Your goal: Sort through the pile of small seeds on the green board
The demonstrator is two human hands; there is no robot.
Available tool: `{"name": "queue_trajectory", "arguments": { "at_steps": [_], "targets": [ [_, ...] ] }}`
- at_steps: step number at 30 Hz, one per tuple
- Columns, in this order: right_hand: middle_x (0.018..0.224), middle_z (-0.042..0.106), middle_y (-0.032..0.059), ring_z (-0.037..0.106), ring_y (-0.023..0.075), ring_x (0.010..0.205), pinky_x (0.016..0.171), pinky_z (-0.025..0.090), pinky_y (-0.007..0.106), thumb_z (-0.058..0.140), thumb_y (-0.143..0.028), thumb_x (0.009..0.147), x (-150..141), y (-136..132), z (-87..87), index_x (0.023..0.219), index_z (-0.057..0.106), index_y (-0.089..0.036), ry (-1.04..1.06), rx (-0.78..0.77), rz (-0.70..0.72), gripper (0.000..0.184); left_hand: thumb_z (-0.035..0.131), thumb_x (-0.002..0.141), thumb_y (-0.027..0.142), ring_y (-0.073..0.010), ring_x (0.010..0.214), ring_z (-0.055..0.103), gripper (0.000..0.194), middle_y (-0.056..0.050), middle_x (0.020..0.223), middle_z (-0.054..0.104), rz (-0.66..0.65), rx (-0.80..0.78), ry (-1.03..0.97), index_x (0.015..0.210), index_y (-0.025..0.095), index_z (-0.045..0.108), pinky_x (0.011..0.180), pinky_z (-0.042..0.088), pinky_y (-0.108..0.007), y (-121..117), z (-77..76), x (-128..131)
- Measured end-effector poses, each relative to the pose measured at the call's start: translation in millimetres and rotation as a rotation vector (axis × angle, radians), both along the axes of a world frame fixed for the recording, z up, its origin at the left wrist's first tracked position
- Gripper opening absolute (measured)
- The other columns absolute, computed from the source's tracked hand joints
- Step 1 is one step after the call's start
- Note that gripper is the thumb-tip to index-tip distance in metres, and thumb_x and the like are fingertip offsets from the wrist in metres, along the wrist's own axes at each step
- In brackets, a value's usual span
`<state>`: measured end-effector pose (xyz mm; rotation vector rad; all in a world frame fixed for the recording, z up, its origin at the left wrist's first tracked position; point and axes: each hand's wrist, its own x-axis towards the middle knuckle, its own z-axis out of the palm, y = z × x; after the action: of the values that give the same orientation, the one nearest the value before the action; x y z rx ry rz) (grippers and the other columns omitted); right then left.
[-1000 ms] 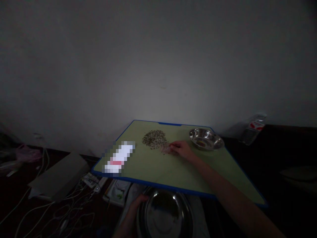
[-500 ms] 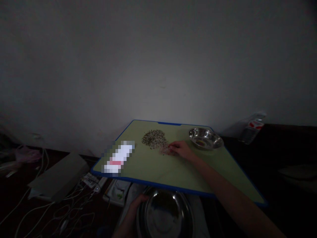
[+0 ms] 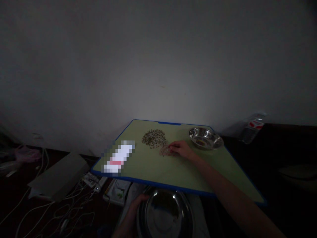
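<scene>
On the pale green board [image 3: 138, 165] with a blue rim lies a loose pile of small dark and light grains [image 3: 154, 138]. At the pile's near right edge, the fingers of my right hand [image 3: 182, 149] are closed on a translucent pinkish piece [image 3: 166, 151], which lies low against the board. Its exact kind is too dim to make out. Below the board's front edge, my left hand [image 3: 137, 205] grips the left rim of a shiny steel bowl [image 3: 165, 215]; most of its fingers are hidden. Something dark lies inside this bowl.
A second steel bowl [image 3: 206, 140] stands at the board's back right, with a little something coloured inside. A bright blurred-out oblong [image 3: 120, 157] lies at the left. A plastic bottle [image 3: 254, 129] leans by the wall. Cables [image 3: 66, 211] and a grey box [image 3: 58, 175] lie at lower left.
The pinkish piece under my right hand shows slightly flatter and clearer against the board. Both hands and the bowls stay nearly in place.
</scene>
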<state>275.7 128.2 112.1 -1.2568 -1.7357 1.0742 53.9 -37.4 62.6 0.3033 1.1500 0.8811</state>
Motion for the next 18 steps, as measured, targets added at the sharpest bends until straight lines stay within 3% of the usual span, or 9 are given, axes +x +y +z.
{"name": "queue_trajectory", "arguments": {
  "at_steps": [3, 9, 13, 18],
  "targets": [
    [0.061, 0.063, 0.0038, 0.051, 0.0094, 0.047, 0.044, 0.038, 0.019, 0.056, -0.031, 0.067, 2.1, 0.2, 4.9, 0.077, 0.066, -0.012, -0.023, 0.003, 0.009, 0.024, 0.060, 0.058, 0.031, -0.0212, 0.051, 0.061, 0.019, -0.006, 0.051, 0.067, -0.077, -0.001, -0.013, 0.060, 0.012, 0.064, 0.057, 0.042, -0.031, -1.1, 3.9, -0.3],
    [0.063, 0.064, 0.0045, 0.048, 0.0080, 0.045, 0.041, 0.034, 0.019, 0.056, -0.037, 0.067, 18.7, 5.4, 13.5, 0.081, 0.065, -0.011, -0.045, 0.095, -0.039, 0.031, 0.060, 0.058, 0.031, -0.0236, 0.059, 0.063, 0.020, -0.006, 0.052, 0.068, -0.054, -0.009, -0.087, 0.063, 0.012, 0.064, 0.065, 0.043, -0.032, -1.3, 4.5, -0.6],
    [0.068, 0.066, 0.0060, 0.052, 0.0105, 0.051, 0.045, 0.037, 0.020, 0.055, -0.037, 0.068, 24.2, 4.9, 16.8, 0.083, 0.066, -0.011, -0.111, 0.160, 0.005, 0.032, 0.058, 0.059, 0.031, -0.0235, 0.057, 0.063, 0.021, -0.008, 0.055, 0.069, -0.071, -0.044, -0.102, 0.062, 0.011, 0.064, 0.066, 0.044, -0.033, -0.5, 1.2, -1.9],
    [0.070, 0.067, 0.0065, 0.058, 0.0145, 0.059, 0.053, 0.043, 0.024, 0.053, -0.032, 0.071, 17.7, 1.7, 18.6, 0.089, 0.066, -0.011, -0.166, 0.262, -0.070, 0.030, 0.057, 0.059, 0.031, -0.0243, 0.057, 0.063, 0.020, -0.006, 0.051, 0.067, -0.069, -0.015, -0.084, 0.062, 0.012, 0.064, 0.064, 0.044, -0.034, -1.3, 1.5, -1.6]
  ]
}}
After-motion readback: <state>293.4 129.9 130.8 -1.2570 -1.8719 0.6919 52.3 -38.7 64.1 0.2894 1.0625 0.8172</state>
